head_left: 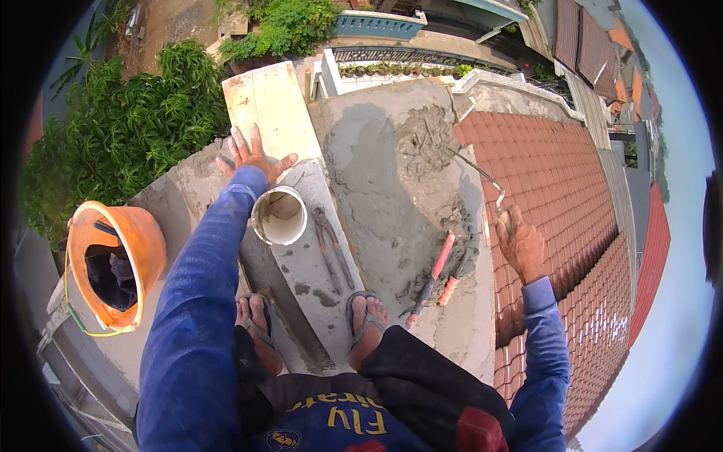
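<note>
My left hand (254,157) lies with fingers spread on a pale board (265,94), just beyond a white cylindrical container (300,221). In my right hand (521,247) is the handle of a trowel (497,185). Its thin bent metal shank reaches left toward a heap of wet grey mortar (425,135); the blade is hard to make out against the mortar. Smooth wet mortar (369,173) covers the slab left of the heap. Nearer me, a red-handled tool (443,256) and a shorter orange-red-handled one (448,290) lie on the slab, their heads smeared with mortar.
Pincers (327,237) with red on the handles lie by my right foot. An orange bucket (154,245) with dark cloth inside stands at left. A narrow gap runs between my sandalled feet. Red roof tiles (557,173) slope away at right; trees (143,120) lie beyond the left edge.
</note>
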A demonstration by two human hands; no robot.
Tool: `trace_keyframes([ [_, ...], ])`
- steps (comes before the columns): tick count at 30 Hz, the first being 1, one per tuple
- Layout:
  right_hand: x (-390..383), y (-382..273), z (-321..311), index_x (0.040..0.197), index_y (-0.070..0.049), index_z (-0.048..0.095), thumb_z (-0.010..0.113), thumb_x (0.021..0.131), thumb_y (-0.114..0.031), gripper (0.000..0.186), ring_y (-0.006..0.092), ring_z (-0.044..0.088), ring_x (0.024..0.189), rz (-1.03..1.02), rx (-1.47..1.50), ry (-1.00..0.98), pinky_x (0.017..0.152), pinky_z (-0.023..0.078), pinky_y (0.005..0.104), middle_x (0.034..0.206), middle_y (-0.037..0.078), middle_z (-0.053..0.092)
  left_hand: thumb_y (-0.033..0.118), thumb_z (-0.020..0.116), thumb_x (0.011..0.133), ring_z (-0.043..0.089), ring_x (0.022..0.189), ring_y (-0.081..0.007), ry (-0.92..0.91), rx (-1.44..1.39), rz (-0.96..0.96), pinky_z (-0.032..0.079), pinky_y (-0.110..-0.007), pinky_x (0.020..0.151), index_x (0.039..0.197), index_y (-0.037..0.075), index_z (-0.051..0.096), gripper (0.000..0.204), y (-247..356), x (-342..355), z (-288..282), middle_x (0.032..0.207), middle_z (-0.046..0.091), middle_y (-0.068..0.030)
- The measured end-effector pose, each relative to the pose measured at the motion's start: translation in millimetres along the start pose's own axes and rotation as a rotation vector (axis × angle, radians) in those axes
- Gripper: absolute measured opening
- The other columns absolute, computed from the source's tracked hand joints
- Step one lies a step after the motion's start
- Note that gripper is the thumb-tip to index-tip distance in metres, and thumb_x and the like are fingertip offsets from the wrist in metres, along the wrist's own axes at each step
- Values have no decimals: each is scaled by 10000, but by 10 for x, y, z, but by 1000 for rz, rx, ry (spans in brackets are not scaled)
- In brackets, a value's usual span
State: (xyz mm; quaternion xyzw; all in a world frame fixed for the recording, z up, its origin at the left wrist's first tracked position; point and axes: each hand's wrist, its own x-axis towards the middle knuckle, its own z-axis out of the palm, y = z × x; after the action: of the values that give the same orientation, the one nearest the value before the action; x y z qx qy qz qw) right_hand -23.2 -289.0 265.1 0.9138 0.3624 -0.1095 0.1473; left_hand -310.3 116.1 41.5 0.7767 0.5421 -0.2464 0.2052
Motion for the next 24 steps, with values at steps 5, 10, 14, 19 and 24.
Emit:
trace_keyframes([
  [5,1211,-185,38,1261,-144,645,573,1018,-420,374,370,733,786,-316,-407,-68,691,577,487,848,139,742,969,579,670,-121,1609,-316,-28,-28,-10,-53,-715,1202,1673,296,-70,1371,88,-1,-74,1731,-164,-163],
  [10,1881,-731,173,1057,-128,750,631,955,-284,221,309,749,780,-461,-573,29,677,578,446,843,115,754,956,593,678,-142,1607,-297,-75,-32,-45,-58,-702,1208,1667,320,-95,1362,89,-24,-114,1730,-192,-136],
  [14,2011,-1026,261,887,-109,777,635,929,-203,176,284,764,832,-462,-613,3,707,599,427,856,111,765,962,586,677,-151,1606,-300,-88,-17,-55,-60,-701,1208,1667,320,-98,1364,75,-28,-128,1728,-199,-136],
  [19,2104,-1352,158,885,-107,806,636,933,-157,184,276,773,886,-646,-725,-81,749,620,401,893,99,781,953,595,682,-152,1604,-316,-42,-35,-35,-50,-708,1206,1669,317,-91,1360,35,4,-48,1731,-183,-143],
  [24,1974,-1268,115,985,-99,792,632,941,-142,171,273,771,877,-715,-734,-232,733,617,413,874,96,771,938,617,682,-145,1605,-320,-48,-69,-19,-34,-717,1204,1670,314,-82,1362,79,-14,-76,1732,-178,-146],
])
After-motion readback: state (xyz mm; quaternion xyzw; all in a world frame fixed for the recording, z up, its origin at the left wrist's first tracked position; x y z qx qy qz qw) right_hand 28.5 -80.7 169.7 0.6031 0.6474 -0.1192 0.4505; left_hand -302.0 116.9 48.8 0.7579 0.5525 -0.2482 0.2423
